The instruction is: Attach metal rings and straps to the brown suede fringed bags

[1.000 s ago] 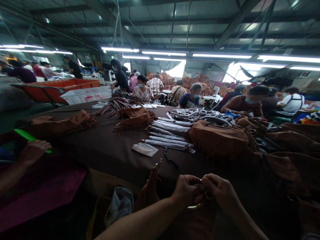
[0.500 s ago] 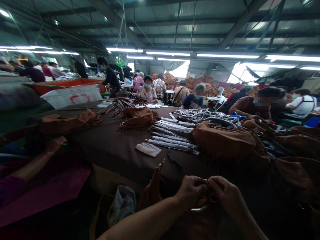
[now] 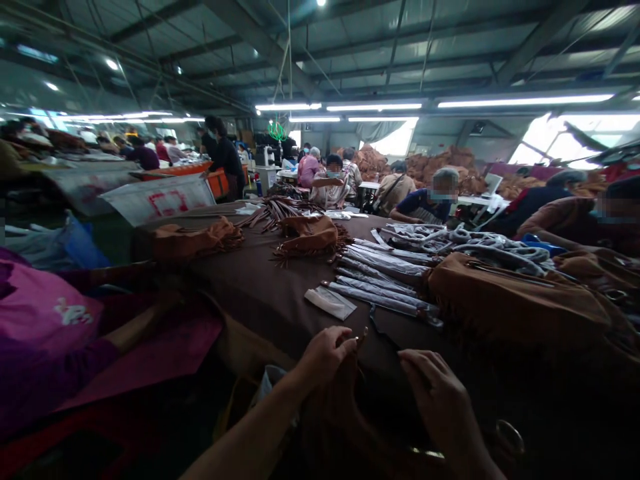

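My left hand (image 3: 325, 353) is closed in a pinch on the upper edge of a brown suede bag (image 3: 340, 413) at the near edge of the table. My right hand (image 3: 437, 393) lies on the same bag with its fingers curled over the dark opening; what it grips is hidden. A metal ring (image 3: 510, 437) on the bag shows to the right of my right wrist. A small metal fitting sticks up by my left fingertips.
The brown-covered table (image 3: 260, 293) carries wrapped straps (image 3: 380, 280), a small clear packet (image 3: 331, 302), fringed brown bags (image 3: 310, 235) and a large brown bag (image 3: 515, 303). A person in a pink and purple top (image 3: 45, 333) sits close on my left. Other workers sit beyond.
My hands have parted: the left moved left and up along the bag's edge, the right dropped lower. The view swung left, and the neighbour in pink now fills the left side.
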The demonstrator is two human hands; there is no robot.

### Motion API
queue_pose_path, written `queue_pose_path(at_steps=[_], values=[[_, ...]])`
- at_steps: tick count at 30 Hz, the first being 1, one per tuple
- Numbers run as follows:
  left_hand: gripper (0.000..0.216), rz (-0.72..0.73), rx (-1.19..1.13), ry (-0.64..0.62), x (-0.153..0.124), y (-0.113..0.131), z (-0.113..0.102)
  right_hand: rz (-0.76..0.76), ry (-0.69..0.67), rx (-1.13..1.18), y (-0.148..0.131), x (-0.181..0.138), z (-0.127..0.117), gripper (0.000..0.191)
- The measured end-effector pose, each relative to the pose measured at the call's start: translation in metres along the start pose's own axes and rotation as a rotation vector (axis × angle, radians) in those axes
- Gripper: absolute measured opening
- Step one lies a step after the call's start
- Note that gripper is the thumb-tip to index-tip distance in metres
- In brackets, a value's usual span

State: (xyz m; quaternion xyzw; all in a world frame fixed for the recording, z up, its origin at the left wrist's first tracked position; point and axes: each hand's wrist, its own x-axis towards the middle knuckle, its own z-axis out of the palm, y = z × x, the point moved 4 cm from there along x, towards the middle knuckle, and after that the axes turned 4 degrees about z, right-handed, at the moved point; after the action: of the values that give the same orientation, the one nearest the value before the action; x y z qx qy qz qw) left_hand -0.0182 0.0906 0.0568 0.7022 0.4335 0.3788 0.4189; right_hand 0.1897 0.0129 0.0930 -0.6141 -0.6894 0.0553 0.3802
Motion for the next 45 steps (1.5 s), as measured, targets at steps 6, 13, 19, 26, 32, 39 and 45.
queue_pose_path(at_steps=[6, 13, 19, 26, 32, 39, 45], values=[[0.044, -0.067, -0.385, -0.167, 0.003, -0.031, 0.019, -0.102, -0.147, 0.016, -0.034, 0.031, 0.058, 0.028], [0.050, -0.128, -0.434, -0.034, -0.014, -0.039, 0.020, 0.155, -0.240, 0.166, -0.006, 0.024, 0.082, 0.025], [0.046, -0.101, -0.338, -0.011, -0.022, -0.029, 0.022, 0.182, -0.203, 0.227, -0.005, 0.015, 0.079, 0.027], [0.046, -0.116, -0.335, 0.005, -0.027, -0.027, 0.028, 0.102, -0.202, 0.112, -0.012, 0.012, 0.074, 0.026], [0.040, -0.133, -0.294, 0.046, -0.030, -0.025, 0.028, 0.118, -0.142, 0.128, -0.003, -0.001, 0.081, 0.028], [0.049, -0.090, -0.302, -0.007, -0.035, -0.032, 0.035, 0.097, -0.091, 0.099, 0.001, -0.003, 0.079, 0.029], [0.044, -0.126, -0.283, 0.042, -0.040, -0.034, 0.042, 0.100, -0.104, 0.045, -0.007, 0.004, 0.070, 0.025]])
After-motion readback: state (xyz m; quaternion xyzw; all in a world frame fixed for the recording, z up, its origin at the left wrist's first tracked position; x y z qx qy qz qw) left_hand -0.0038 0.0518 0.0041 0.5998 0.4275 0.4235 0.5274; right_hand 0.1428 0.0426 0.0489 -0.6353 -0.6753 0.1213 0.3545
